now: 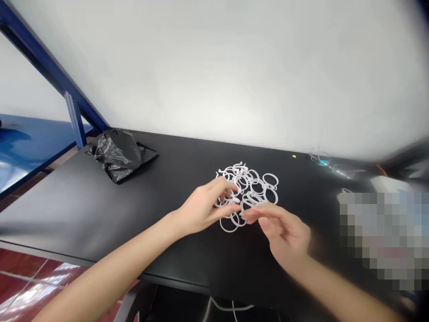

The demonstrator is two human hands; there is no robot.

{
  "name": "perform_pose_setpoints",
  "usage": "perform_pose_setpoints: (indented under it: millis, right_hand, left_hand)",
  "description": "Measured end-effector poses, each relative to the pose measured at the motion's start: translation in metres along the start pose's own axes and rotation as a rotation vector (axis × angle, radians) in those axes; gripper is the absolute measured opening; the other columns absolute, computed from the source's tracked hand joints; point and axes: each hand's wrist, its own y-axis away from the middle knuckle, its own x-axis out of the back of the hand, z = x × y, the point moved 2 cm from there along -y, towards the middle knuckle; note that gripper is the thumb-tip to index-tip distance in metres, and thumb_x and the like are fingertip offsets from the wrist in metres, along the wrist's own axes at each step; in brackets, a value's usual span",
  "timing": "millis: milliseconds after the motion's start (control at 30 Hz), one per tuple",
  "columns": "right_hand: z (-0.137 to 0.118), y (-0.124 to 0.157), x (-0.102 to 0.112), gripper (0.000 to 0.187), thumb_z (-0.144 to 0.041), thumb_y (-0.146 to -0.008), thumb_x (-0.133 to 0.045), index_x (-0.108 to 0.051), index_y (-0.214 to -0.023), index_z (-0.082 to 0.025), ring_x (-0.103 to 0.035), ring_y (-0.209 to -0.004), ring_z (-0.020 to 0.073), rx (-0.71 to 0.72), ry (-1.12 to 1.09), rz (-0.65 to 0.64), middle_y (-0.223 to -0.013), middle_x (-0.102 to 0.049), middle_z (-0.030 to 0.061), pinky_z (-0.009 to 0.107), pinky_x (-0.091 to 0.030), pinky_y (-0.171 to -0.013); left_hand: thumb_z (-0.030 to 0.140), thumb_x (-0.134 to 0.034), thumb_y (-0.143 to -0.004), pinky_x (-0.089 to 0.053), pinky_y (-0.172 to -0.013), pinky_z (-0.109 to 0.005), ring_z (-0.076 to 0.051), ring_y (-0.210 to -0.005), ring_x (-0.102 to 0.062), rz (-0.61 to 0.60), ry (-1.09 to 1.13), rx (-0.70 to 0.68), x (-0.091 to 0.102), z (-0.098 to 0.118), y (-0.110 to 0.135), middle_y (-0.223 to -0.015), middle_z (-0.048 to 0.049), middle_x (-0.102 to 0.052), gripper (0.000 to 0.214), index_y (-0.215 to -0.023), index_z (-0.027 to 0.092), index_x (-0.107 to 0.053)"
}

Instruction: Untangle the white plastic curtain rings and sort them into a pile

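Note:
A loose pile of thin white plastic rings [257, 187], each with a small nub or eyelet, lies on the black table. They look like curtain rings. My left hand [204, 201] reaches over the pile's left side, thumb and fingers apart, hiding some of the rings. At the right front edge of the pile is my right hand [284, 228], with its fingers bent and its thumb apart from them. Its fingertips come close to the rings; whether they touch one I cannot tell. No ring shows clearly gripped in either hand.
A crumpled black plastic bag [119, 154] lies at the table's back left. Clear plastic packaging [345, 170] and a small yellow dot [294, 156] are at the back right. A blue metal frame [56, 74] stands left, a white wall [208, 80] behind.

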Motion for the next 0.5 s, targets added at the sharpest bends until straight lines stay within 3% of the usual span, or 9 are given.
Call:
perform_pose_setpoints:
  millis: [167, 300, 500]
  right_hand:
    - [0.004, 0.000, 0.005, 0.022, -0.013, -0.093, -0.054, -0.070, -0.102, -0.023, -0.070, -0.075, 0.0143, 0.012, -0.011, 0.038, -0.089, -0.075, 0.0027, 0.028, -0.059, -0.066]
    - [0.004, -0.002, 0.006, 0.019, -0.017, -0.093, -0.054, -0.071, -0.100, -0.021, -0.069, -0.073, 0.0157, 0.034, 0.007, 0.027, -0.087, -0.074, 0.0045, 0.030, -0.059, -0.064]
    - [0.006, -0.001, 0.006, 0.018, -0.018, -0.093, -0.055, -0.070, -0.101, -0.021, -0.070, -0.070, 0.0167, 0.026, 0.029, 0.035, -0.086, -0.074, 0.0048, 0.031, -0.060, -0.061]
  left_hand:
    - [0.040, -0.038, -0.100, -0.050, -0.080, -0.032, -0.019, -0.090, -0.060, 0.260, -0.377, 0.250, 0.037, -0.052, -0.007, -0.098, -0.0075, -0.062, 0.030, -0.115, 0.017, -0.049]
    - [0.038, -0.036, -0.100, -0.047, -0.085, -0.040, -0.026, -0.094, -0.058, 0.189, -0.702, 0.378, 0.053, -0.085, -0.006, -0.095, -0.0106, -0.063, 0.029, -0.102, 0.015, -0.053]
    - [0.039, -0.038, -0.098, -0.044, -0.080, -0.042, -0.032, -0.097, -0.056, 0.104, -0.994, 0.499, 0.051, -0.090, 0.000, -0.102, -0.0155, -0.061, 0.033, -0.101, 0.014, -0.059]
